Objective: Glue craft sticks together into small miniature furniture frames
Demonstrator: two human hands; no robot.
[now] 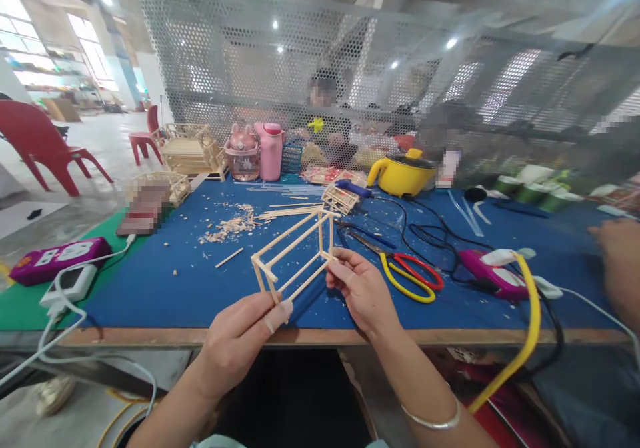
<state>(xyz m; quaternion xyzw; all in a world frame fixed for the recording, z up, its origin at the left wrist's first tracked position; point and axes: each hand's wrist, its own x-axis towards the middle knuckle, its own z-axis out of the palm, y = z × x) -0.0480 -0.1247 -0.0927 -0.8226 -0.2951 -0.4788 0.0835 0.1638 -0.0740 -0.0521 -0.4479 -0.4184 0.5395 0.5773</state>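
Both of my hands hold a box-shaped frame of thin wooden sticks (pixel 295 240) above the blue table top. My left hand (pixel 240 331) pinches its near left corner between thumb and fingers. At the right end, my right hand (pixel 361 287) grips a lower corner, the fingertips partly behind the sticks. Scissors with red and yellow handles (pixel 407 293) lie just right of my right hand. Past the frame rest loose wooden sticks (pixel 293 213), a small wooden stick piece (pixel 341 198) and a blue-handled glue gun (pixel 354 188). A single short stick (pixel 229 257) lies to the left.
Wood scraps (pixel 233 225) are scattered on the blue table (pixel 165 288). A yellow pot (pixel 405 171), a pink flask (pixel 271 151) and stacked wooden frames (pixel 193 151) stand along the mesh screen (pixel 270 68). Purple power strips (pixel 493 278) with cables lie right and left. Another person's hand (pixel 620 268) is at right.
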